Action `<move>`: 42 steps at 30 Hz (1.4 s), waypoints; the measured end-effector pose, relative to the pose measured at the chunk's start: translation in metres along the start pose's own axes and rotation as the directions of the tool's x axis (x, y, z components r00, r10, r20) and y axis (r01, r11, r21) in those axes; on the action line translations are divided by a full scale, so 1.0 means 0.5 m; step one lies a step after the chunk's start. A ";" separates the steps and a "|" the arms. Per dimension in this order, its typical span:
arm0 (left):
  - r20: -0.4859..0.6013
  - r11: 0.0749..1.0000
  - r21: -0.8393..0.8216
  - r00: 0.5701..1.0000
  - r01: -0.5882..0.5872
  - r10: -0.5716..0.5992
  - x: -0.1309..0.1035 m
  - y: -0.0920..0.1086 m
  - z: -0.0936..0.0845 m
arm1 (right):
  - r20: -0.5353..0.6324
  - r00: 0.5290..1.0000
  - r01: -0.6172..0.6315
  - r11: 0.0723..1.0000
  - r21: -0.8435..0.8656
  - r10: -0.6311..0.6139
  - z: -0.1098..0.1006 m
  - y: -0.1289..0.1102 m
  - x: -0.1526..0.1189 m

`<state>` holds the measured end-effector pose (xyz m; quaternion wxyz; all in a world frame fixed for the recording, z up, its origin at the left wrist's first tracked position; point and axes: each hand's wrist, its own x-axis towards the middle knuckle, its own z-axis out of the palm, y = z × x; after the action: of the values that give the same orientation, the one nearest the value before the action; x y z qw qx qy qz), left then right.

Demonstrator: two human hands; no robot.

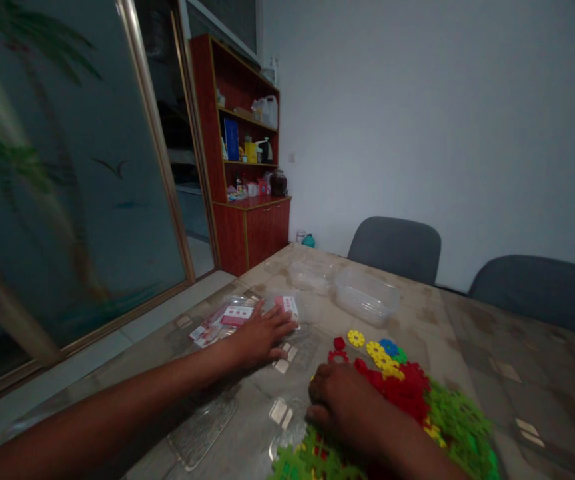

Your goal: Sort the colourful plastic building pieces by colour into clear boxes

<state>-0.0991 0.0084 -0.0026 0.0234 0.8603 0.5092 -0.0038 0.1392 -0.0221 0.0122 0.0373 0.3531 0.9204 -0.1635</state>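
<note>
On the table (422,340), the left hand (262,335) is lying with spread fingers, at the flat plastic packets (238,315). The right hand (343,399) has curled fingers beside the red pieces (407,395); I cannot tell if they grasp something. Green pieces (460,421) lie next to the red ones, and two clear containers (367,308) stand farther back.

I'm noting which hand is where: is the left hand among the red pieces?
No, the left hand is over the pink-labelled packets, apart from the red pieces.

A home dining room, probably: table (422,327), grey chairs (396,248), wooden cabinet (262,230) (palm-painted glass door (112,200) too)
</note>
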 end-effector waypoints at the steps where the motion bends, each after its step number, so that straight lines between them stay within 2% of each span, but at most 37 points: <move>1: -0.013 0.999 0.033 1.000 0.014 -0.014 0.007 -0.002 0.003 | 0.000 1.000 -0.020 1.000 0.012 0.020 -0.007 0.013 -0.009; 6: -0.056 0.976 0.174 0.991 0.133 -0.125 -0.013 -0.020 0.001 | -0.119 0.986 -0.113 0.993 0.043 0.117 -0.043 0.115 0.003; 10: -0.059 0.964 0.218 0.988 0.151 -0.142 -0.031 -0.016 -0.015 | -0.147 0.976 -0.154 0.987 0.044 0.158 -0.036 0.175 0.026; 14: -0.127 0.992 0.006 0.984 0.130 -0.128 -0.009 0.012 -0.018 | -0.095 0.992 -0.079 0.995 0.058 0.084 -0.010 0.148 -0.008; 16: -0.128 0.991 -0.129 0.990 0.041 -0.057 0.014 0.038 -0.009 | -0.075 0.997 -0.011 0.994 0.105 0.019 -0.007 0.125 -0.042; 18: -0.107 0.973 -0.221 0.993 -0.066 0.043 0.042 0.072 0.007 | -0.140 0.990 0.034 0.978 0.208 -0.005 -0.013 0.125 -0.081; 20: -0.096 0.938 -0.312 0.987 -0.152 0.128 0.070 0.110 0.028 | -0.285 0.954 -0.001 0.951 0.309 0.093 -0.023 0.160 -0.124; 22: -0.095 0.897 -0.393 0.979 -0.201 0.178 0.096 0.147 0.049 | -0.393 0.872 -0.147 0.921 0.360 0.293 -0.022 0.222 -0.175; 23: -0.098 0.877 -0.430 0.977 -0.214 0.190 0.107 0.164 0.058 | -0.404 0.817 -0.253 0.886 0.389 0.411 -0.014 0.255 -0.202; 25: -0.110 0.834 -0.501 0.973 -0.231 0.203 0.125 0.196 0.072 | -0.396 0.738 -0.382 0.822 0.423 0.547 0.015 0.311 -0.255; 28: -0.142 0.750 -0.609 0.965 -0.259 0.219 0.146 0.239 0.082 | -0.374 0.668 -0.465 0.753 0.465 0.643 0.075 0.334 -0.307; 30: -0.166 0.672 -0.686 0.959 -0.280 0.230 0.154 0.263 0.082 | -0.370 0.678 -0.421 0.748 0.514 0.636 0.103 0.308 -0.316; 32: -0.195 0.582 -0.756 0.951 -0.301 0.239 0.156 0.281 0.078 | -0.370 0.734 -0.300 0.761 0.575 0.570 0.110 0.267 -0.309; 34: -0.226 0.502 -0.806 0.947 -0.313 0.228 0.152 0.288 0.072 | -0.378 0.795 -0.160 0.765 0.624 0.475 0.098 0.229 -0.299; 36: -0.251 0.456 -0.835 0.950 -0.309 0.184 0.149 0.281 0.067 | -0.395 0.822 -0.057 0.750 0.659 0.410 0.077 0.213 -0.290; 39: -0.285 0.452 -0.844 0.955 -0.289 0.079 0.163 0.258 0.067 | -0.444 0.781 -0.045 0.750 0.660 0.439 0.049 0.237 -0.266; 41: -0.303 0.483 -0.832 0.953 -0.274 0.018 0.189 0.247 0.072 | -0.484 0.737 -0.081 0.772 0.631 0.472 0.040 0.270 -0.232; 42: -0.306 0.501 -0.823 0.952 -0.266 0.003 0.206 0.245 0.076 | -0.493 0.730 -0.092 0.783 0.615 0.473 0.038 0.285 -0.212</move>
<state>0.0585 0.0378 -0.0394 0.3766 0.7654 0.3735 0.3645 0.3117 0.0033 -0.0255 -0.3470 0.5241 0.7229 -0.2870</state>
